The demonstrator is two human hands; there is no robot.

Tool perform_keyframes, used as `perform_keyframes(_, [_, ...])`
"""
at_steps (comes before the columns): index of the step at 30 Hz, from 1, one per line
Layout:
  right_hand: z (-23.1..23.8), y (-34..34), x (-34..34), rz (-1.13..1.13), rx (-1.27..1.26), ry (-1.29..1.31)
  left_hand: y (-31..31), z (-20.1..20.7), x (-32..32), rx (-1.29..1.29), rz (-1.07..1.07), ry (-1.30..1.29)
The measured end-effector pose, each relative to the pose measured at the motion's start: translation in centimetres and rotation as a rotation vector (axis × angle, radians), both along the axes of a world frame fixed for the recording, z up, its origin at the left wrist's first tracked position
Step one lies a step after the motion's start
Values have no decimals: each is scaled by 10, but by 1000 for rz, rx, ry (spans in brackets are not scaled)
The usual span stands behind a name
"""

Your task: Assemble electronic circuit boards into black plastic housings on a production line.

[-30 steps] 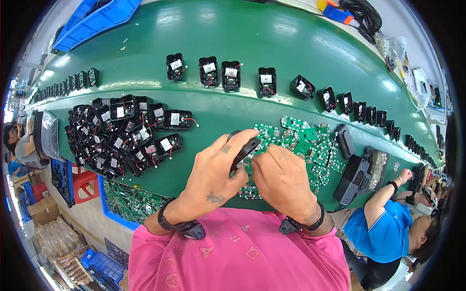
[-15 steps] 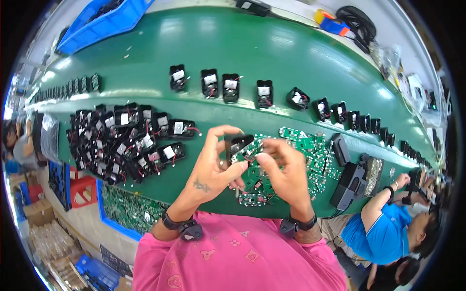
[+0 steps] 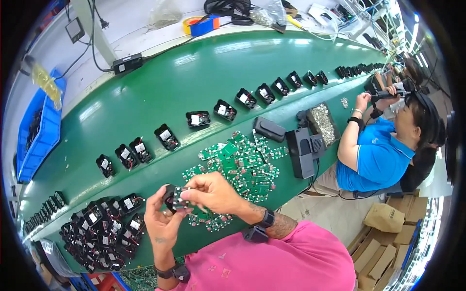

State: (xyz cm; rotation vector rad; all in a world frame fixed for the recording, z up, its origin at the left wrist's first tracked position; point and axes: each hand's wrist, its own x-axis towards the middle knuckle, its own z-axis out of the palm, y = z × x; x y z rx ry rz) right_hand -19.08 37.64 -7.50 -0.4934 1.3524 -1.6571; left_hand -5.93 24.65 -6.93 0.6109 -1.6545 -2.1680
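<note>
My left hand (image 3: 161,223) is closed around a small black plastic housing (image 3: 169,195), held above the near side of the bench. Between the thumb and fingers of my right hand (image 3: 217,194) is a small green circuit board (image 3: 180,198), pressed up against the open side of that housing. My fingers partly cover both parts, so how far the board sits inside cannot be told. Right beside my right hand lies a loose pile of green circuit boards (image 3: 242,167). A heap of black housings (image 3: 104,237) with white blocks and red wires lies left of my left hand.
Similar housings stand in a row (image 3: 198,119) along the green bench (image 3: 145,109). A black power tool (image 3: 301,153), a black case (image 3: 270,128) and a tray of small metal parts (image 3: 323,123) are at right, near a co-worker in blue (image 3: 376,160). A blue bin (image 3: 43,138) stands far left.
My view has swung to the right, bringing the co-worker further in. Both hands still hold the housing and board together, now tilted differently, with my right hand reaching across from the right.
</note>
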Motion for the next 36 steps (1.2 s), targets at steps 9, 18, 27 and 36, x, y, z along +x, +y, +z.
perform_keyframes(9, [20, 2, 1, 20, 183, 426, 11, -13, -7, -396, 102, -2])
perform_keyframes(18, [20, -12, 9, -70, 95, 741, 10, -3, -12, -547, 277, -54])
perform_keyframes(27, [17, -9, 10, -106, 153, 819, -7, 3, 0, -23, -78, -4])
perform_keyframes(36, [1, -15, 14, -65, 180, 676, 7, 1, -12, -28, 54, -118])
